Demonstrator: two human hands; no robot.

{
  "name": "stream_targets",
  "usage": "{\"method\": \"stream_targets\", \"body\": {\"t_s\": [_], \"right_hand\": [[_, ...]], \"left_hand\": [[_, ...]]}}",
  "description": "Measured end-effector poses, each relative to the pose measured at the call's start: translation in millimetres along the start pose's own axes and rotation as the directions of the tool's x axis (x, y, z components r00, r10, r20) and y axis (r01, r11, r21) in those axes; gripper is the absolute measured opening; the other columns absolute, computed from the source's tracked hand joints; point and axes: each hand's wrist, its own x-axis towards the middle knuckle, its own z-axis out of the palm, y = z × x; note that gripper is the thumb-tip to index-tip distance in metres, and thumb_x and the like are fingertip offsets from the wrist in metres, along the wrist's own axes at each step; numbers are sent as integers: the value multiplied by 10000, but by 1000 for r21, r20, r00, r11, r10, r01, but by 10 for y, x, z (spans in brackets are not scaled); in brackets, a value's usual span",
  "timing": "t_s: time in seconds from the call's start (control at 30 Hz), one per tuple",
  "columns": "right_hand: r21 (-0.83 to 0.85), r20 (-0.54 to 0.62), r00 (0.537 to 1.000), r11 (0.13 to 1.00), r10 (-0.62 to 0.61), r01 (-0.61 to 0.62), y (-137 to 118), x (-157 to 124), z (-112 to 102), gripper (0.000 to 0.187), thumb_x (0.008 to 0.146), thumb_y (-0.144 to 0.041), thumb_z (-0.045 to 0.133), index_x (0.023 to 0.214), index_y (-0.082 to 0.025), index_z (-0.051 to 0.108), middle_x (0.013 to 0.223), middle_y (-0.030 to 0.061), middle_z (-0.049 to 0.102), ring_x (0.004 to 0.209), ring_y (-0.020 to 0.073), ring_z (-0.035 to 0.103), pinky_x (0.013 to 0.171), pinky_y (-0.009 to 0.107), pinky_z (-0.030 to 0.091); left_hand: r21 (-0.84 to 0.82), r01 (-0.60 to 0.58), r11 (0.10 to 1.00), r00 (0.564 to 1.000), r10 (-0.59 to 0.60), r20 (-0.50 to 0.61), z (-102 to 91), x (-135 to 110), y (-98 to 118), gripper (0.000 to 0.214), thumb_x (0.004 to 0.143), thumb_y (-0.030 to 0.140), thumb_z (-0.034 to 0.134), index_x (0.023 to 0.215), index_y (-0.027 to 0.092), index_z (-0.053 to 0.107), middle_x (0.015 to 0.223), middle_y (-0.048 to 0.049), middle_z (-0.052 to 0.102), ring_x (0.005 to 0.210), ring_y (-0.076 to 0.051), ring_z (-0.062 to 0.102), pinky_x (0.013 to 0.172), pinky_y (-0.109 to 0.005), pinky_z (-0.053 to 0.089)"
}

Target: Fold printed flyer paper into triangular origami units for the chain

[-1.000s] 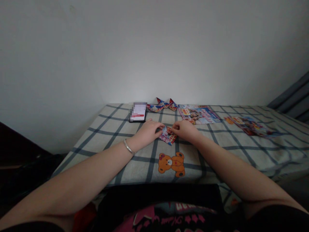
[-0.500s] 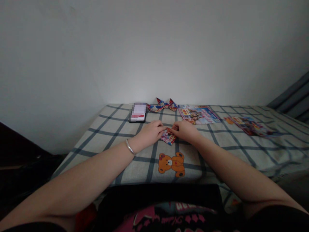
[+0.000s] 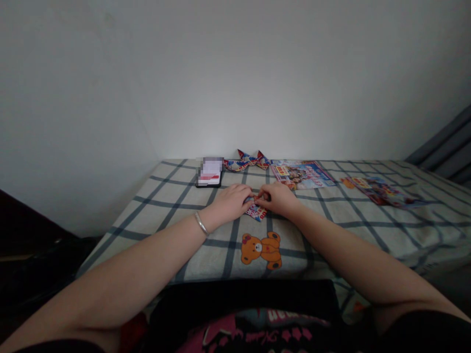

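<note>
A small folded piece of printed paper [image 3: 257, 212], red, white and blue, lies on the checked bedsheet [image 3: 176, 196]. My left hand [image 3: 231, 201], with a silver bangle at the wrist, presses on its left side with fingers curled. My right hand [image 3: 276, 196] pinches its top right edge. The two hands touch over the paper and hide most of it.
A phone [image 3: 210, 172] lies near the wall. Beside it sits a folded paper shape [image 3: 248, 160], then a printed leaflet [image 3: 301, 173] and another leaflet [image 3: 380, 190] farther right. An orange bear print [image 3: 262, 248] marks the sheet near me. The white wall stands behind.
My two hands have drawn closer together over the paper, which shows less than before. The view has shifted slightly.
</note>
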Motion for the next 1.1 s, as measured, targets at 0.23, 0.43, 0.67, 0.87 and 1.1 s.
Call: {"method": "stream_targets", "body": {"t_s": [0.23,0.43,0.67,0.87,1.1], "right_hand": [[72,62,998,997,-3,-2,81,23,-63,226,795,-405,715,916,-215,704,749,-11,655,702,136,549,637,251,305],[143,146,987,986,65,-86,192,22,-94,299,751,-458,735,931,-220,706,756,-27,660,668,119,560,584,245,299],[290,231,970,946,78,-146,380,27,-70,190,762,-376,713,845,-206,732,778,-4,701,732,144,608,616,245,381],[291,307,945,933,117,-210,369,51,-150,116,741,-295,717,790,-192,743,755,9,718,699,146,614,612,247,417],[224,298,948,957,110,-182,303,49,-188,109,745,-282,719,817,-204,746,742,-1,702,661,130,590,578,237,392]], "left_hand": [[-31,10,999,998,-8,70,6,4,-123,228,947,340,505,1113,204,583,1283,-78,571,1226,-239,494,1031,-397,396],[-67,-46,997,991,54,122,-22,-15,-228,304,931,345,537,1208,227,579,1362,-78,525,1272,-241,441,1082,-400,338],[-51,-102,993,982,109,155,-23,-46,-345,381,961,385,492,1324,279,528,1415,-63,494,1316,-244,380,1100,-397,304],[-25,-97,995,980,99,170,-34,-48,-367,404,958,400,501,1349,303,525,1429,-64,483,1321,-264,368,1093,-398,317],[56,-147,988,981,138,135,20,-70,-341,485,984,392,414,1426,195,438,1474,-90,447,1335,-280,355,1119,-410,296]]}}
